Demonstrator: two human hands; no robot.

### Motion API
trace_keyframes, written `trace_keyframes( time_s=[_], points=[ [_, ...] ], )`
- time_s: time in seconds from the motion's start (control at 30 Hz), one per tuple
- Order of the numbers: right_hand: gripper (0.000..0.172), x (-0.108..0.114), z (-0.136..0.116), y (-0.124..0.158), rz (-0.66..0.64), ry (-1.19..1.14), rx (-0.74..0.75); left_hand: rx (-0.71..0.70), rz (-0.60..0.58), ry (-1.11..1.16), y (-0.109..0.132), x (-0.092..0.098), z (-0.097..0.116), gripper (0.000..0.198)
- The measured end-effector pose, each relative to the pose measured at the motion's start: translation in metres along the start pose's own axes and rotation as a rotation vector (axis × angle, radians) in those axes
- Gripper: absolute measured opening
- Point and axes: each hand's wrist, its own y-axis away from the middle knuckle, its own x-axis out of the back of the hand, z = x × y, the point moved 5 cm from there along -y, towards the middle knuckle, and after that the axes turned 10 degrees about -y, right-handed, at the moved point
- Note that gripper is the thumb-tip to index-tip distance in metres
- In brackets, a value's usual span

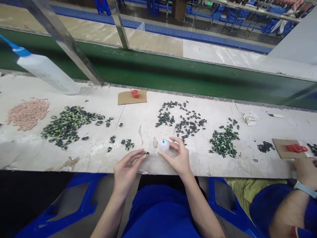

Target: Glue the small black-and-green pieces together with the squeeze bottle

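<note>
My left hand (126, 168) pinches a small black-and-green part (147, 153) between thumb and fingertips, low over the near side of the bench. Beside it, my right hand (180, 158) has its thumb and fingers curved round a small white bottle (164, 146) with a blue tip, which points up toward the camera. A few similar black-and-green parts (128, 144) lie to the left of my left hand. Beyond my right hand, small black pieces (189, 125) are spread in a loose ring. What the part looks like under my fingertips is hidden.
Black-and-green parts form a large heap (68, 125) at left and another (224, 142) at right. Pink pieces (28, 113), a large white bottle (49, 72), and a red cup (135, 94) on cardboard (122, 98) stand farther off. A co-worker's hand (305, 172) is at far right.
</note>
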Motion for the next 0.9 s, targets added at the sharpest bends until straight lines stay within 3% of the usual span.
trace_keyframes(
  time_s=[0.07,0.13,0.3,0.4,0.53,0.63,0.77,0.9],
  points=[
    [0.056,-0.018,0.004,-0.006,-0.103,0.048,0.027,0.022,0.031,-0.017,-0.001,0.011,-0.003,0.023],
    [0.051,-0.026,0.007,-0.008,-0.164,0.150,0.077,0.049,0.042,-0.028,0.000,0.017,-0.007,0.025],
    [0.058,-0.014,-0.006,-0.008,-0.279,0.549,0.272,0.040,-0.016,-0.026,0.003,0.010,-0.010,0.022],
    [0.039,0.002,-0.021,-0.015,-0.292,0.806,0.352,0.007,-0.041,-0.002,0.005,0.004,-0.005,0.018],
    [0.018,0.011,-0.023,-0.027,-0.386,1.006,0.312,-0.052,-0.118,0.023,0.010,-0.003,0.003,0.013],
    [0.012,0.011,-0.018,-0.030,-0.426,1.057,0.282,-0.091,-0.183,0.038,0.015,-0.009,0.008,0.012],
    [0.018,0.013,-0.020,-0.025,-0.395,1.025,0.331,-0.065,-0.265,0.077,0.021,-0.021,0.012,0.015],
    [0.018,0.026,-0.038,-0.008,-0.259,0.646,0.377,0.016,-0.324,0.127,0.029,-0.036,0.017,0.019]
  ],
)
